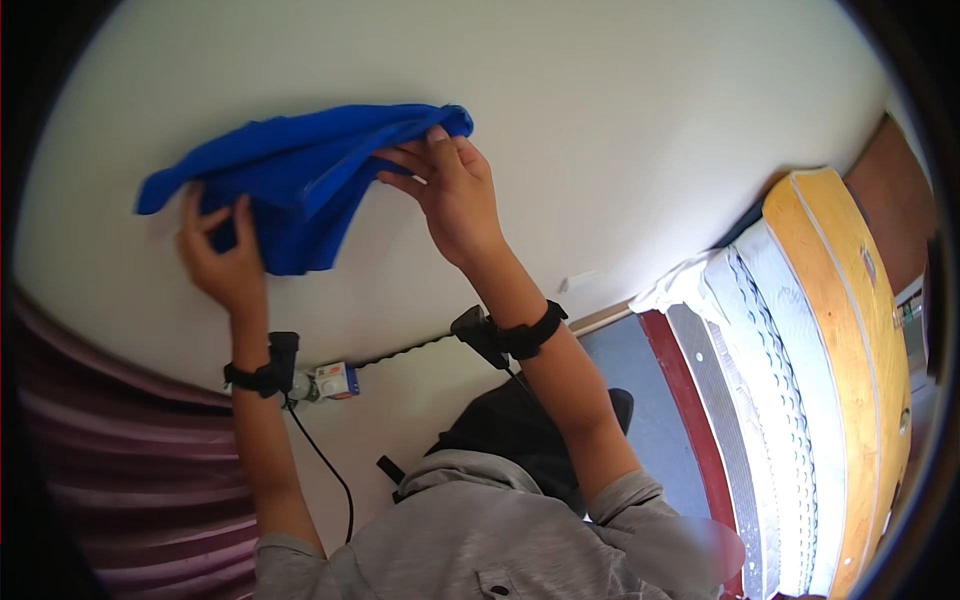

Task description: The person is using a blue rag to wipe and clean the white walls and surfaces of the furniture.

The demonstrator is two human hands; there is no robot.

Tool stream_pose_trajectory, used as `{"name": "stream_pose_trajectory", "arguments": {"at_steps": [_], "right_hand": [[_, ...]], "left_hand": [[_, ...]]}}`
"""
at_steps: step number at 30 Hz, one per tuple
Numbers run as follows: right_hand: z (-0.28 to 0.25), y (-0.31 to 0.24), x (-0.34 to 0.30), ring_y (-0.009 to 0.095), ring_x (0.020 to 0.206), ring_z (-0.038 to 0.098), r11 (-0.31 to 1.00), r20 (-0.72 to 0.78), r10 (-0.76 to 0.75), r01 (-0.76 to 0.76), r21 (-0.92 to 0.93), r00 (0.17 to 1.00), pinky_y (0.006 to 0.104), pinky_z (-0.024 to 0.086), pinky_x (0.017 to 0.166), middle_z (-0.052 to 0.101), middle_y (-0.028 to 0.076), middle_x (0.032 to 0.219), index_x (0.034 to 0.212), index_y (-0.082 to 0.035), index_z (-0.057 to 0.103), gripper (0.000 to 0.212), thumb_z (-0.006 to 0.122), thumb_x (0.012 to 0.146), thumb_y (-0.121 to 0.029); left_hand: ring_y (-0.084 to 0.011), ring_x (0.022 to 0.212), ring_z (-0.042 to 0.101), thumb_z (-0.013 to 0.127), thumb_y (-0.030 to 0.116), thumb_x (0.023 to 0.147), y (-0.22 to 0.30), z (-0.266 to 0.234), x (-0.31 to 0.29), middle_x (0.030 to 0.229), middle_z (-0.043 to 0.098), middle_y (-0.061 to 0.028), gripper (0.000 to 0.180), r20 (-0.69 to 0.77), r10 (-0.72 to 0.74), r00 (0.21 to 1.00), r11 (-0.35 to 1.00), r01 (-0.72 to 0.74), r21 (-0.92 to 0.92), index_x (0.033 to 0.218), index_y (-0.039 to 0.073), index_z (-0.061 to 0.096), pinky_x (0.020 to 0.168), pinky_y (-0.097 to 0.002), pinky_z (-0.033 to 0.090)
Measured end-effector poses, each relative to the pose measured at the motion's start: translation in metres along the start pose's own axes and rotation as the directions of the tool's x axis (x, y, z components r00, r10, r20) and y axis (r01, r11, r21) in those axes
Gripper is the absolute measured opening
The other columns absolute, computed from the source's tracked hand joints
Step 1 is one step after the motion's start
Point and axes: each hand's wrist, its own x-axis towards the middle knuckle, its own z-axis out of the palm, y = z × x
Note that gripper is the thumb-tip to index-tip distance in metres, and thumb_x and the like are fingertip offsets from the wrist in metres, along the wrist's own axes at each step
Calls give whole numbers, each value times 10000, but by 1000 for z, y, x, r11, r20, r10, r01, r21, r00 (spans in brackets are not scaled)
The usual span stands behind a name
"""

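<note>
A plain blue cloth [300, 165] is held up in front of the pale surface, its folds hanging between my two hands. My right hand [462, 195] pinches the cloth's right end between thumb and fingers, with other fingers spread underneath. At the lower left of the cloth, my left hand [222, 262] has its fingers curved into the fabric, and the thumb stands somewhat apart from them. Part of the left fingers' contact is hidden by the blue folds. Each wrist wears a black strap with a small dark device.
Below the left wrist stand a small white box [337, 380] and a clear bottle [300, 386]. A purple curtain [140, 460] hangs at the lower left. To the right are a yellow padded item [840, 330] and white bedding [770, 330]. A black cable [335, 475] trails from the left wrist.
</note>
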Motion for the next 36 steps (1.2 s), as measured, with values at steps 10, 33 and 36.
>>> {"name": "stream_pose_trajectory", "arguments": {"at_steps": [10,33,36], "right_hand": [[-393,-45,-188,193,886,608,910,-837,-389,22,-413,384,403,536,817,625,56,985,1118,-97,544,205,392,1028,-202],[-324,-60,-89,416,882,601,560,97,498,-235,-794,862,457,468,804,619,271,928,982,47,563,258,462,950,-188],[-302,-91,-56,411,918,605,598,164,549,-248,-762,820,451,467,843,619,282,974,1040,49,583,278,463,954,-187]], "left_hand": [[-430,1292,391,759,530,737,39,72,-348,1436,433,-180,1081,935,224,-273,891,-331,-310,1562,196,146,1030,-610,299],[-522,1364,40,756,505,741,52,185,-394,1543,42,-253,1137,607,44,-794,999,47,-11,1523,28,83,1061,-671,178],[-405,1378,271,683,388,871,68,186,-357,1535,252,-178,868,685,261,-680,754,587,295,1507,18,222,1091,-563,286]]}}
